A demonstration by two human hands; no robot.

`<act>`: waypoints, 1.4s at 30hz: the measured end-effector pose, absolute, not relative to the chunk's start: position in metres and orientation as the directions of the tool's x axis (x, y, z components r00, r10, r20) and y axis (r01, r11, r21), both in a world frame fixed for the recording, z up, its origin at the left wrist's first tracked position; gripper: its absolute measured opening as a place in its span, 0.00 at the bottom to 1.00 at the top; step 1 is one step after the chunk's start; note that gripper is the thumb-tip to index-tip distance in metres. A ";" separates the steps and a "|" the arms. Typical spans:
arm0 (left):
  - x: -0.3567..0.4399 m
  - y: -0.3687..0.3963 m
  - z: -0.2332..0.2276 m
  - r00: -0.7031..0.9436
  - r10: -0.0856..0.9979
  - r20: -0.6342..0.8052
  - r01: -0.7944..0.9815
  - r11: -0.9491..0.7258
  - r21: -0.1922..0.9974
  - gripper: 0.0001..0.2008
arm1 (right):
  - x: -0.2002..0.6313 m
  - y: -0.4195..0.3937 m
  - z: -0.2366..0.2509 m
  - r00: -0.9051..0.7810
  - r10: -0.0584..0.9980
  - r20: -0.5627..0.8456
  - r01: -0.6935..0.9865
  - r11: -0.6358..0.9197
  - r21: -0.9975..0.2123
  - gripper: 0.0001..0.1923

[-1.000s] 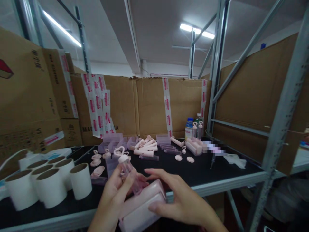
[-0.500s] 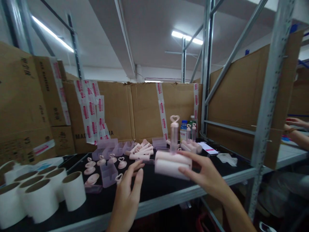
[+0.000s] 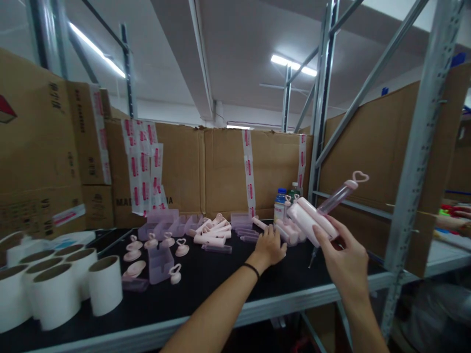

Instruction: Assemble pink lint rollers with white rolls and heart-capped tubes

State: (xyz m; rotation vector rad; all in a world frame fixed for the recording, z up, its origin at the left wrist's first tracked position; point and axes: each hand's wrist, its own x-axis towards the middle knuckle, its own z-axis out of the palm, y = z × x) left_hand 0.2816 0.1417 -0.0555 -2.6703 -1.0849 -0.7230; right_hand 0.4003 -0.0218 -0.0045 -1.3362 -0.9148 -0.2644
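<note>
My right hand (image 3: 340, 250) is closed on a pale pink roller (image 3: 312, 220), held tilted above the right part of the shelf. From its twin-cylinder body rises a clear pinkish tube with a heart-shaped loop on top. My left hand (image 3: 270, 246) reaches forward, palm down with fingers apart, beside a group of similar pink rollers (image 3: 292, 233); its fingertips are partly hidden, and I cannot tell whether they touch one. Left of that hand lie pink sticks (image 3: 215, 233) in a pile and clear purple pieces (image 3: 246, 233).
White paper rolls (image 3: 55, 296) stand at the left. Heart-topped pink caps (image 3: 181, 247) lie around a clear purple holder (image 3: 160, 264). Bottles (image 3: 280, 203) stand at the back before a cardboard wall (image 3: 221, 171). A metal post (image 3: 415, 137) rises at right; another person's hand (image 3: 451, 223) shows beyond.
My right hand has moved right and raised the pink roller, tipping it over to the right. My left hand has reached forward and right, toward the grouped rollers. The view has shifted slightly.
</note>
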 end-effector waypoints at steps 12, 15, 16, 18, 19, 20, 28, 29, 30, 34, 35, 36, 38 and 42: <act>0.252 0.149 -0.062 0.745 0.530 0.405 0.642 -0.734 -0.220 0.19 | 0.404 0.034 -0.045 0.504 0.484 0.715 0.760 0.145 -0.633 0.33; 0.229 0.143 -0.060 0.757 0.523 0.391 0.633 -0.734 -0.245 0.19 | 0.401 0.042 -0.054 0.482 0.517 0.707 0.784 0.106 -0.612 0.33; 0.222 0.141 -0.060 0.758 0.522 0.390 0.633 -0.733 -0.249 0.19 | 0.400 0.044 -0.057 0.472 0.530 0.704 0.794 0.091 -0.601 0.32; 0.209 0.138 -0.059 0.759 0.519 0.392 0.632 -0.732 -0.253 0.19 | 0.396 0.048 -0.063 0.448 0.561 0.696 0.824 0.042 -0.565 0.30; 0.204 0.137 -0.059 0.760 0.517 0.393 0.630 -0.734 -0.253 0.18 | 0.394 0.050 -0.066 0.435 0.578 0.691 0.843 0.008 -0.537 0.28; 0.200 0.136 -0.059 0.761 0.515 0.395 0.628 -0.737 -0.250 0.18 | 0.391 0.052 -0.069 0.420 0.595 0.685 0.862 -0.026 -0.506 0.26; 0.180 0.131 -0.057 0.732 0.497 0.466 0.626 -0.761 -0.172 0.14 | 0.373 0.065 -0.090 0.325 0.651 0.686 0.925 -0.070 -0.372 0.20; 0.179 0.130 -0.055 0.720 0.500 0.481 0.631 -0.760 -0.156 0.14 | 0.372 0.066 -0.092 0.307 0.649 0.696 0.933 -0.064 -0.353 0.20; 0.178 0.129 -0.052 0.706 0.502 0.498 0.637 -0.758 -0.138 0.15 | 0.371 0.066 -0.095 0.286 0.643 0.710 0.943 -0.057 -0.328 0.21; 0.168 0.114 -0.036 0.627 0.508 0.590 0.659 -0.750 -0.055 0.17 | 0.368 0.063 -0.101 0.190 0.601 0.776 0.978 -0.048 -0.202 0.22; 0.163 0.107 -0.031 0.601 0.508 0.617 0.664 -0.747 -0.031 0.17 | 0.368 0.063 -0.103 0.175 0.593 0.786 0.982 -0.049 -0.182 0.22; 0.157 0.100 -0.027 0.573 0.508 0.643 0.668 -0.744 -0.007 0.16 | 0.368 0.062 -0.104 0.164 0.587 0.793 0.985 -0.048 -0.168 0.22; 0.142 0.083 -0.020 0.500 0.518 0.694 0.688 -0.725 0.046 0.14 | 0.369 0.063 -0.106 0.150 0.576 0.804 0.987 -0.043 -0.153 0.22; 0.100 0.056 -0.016 0.269 0.578 0.771 0.791 -0.589 0.166 0.13 | 0.377 0.073 -0.109 0.124 0.567 0.814 0.991 -0.036 -0.126 0.22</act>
